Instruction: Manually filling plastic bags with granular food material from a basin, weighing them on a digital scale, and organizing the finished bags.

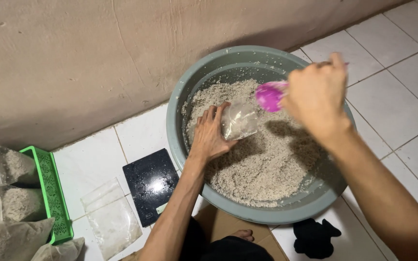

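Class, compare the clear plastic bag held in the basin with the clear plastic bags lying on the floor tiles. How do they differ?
The held bag sits inside the grey basin, gripped open by the left hand; the floor bags lie flat, untouched, beside the black scale. Both are clear plastic.

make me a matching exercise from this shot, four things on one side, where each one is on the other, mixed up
Things:
1. pink scoop
2. clear bag
3. black scale
4. green basket

Places:
A. on the tiles left of the basin
B. far left, holding filled bags
C. in the right hand
D. held by the left hand inside the basin

Pairs: 1-C, 2-D, 3-A, 4-B
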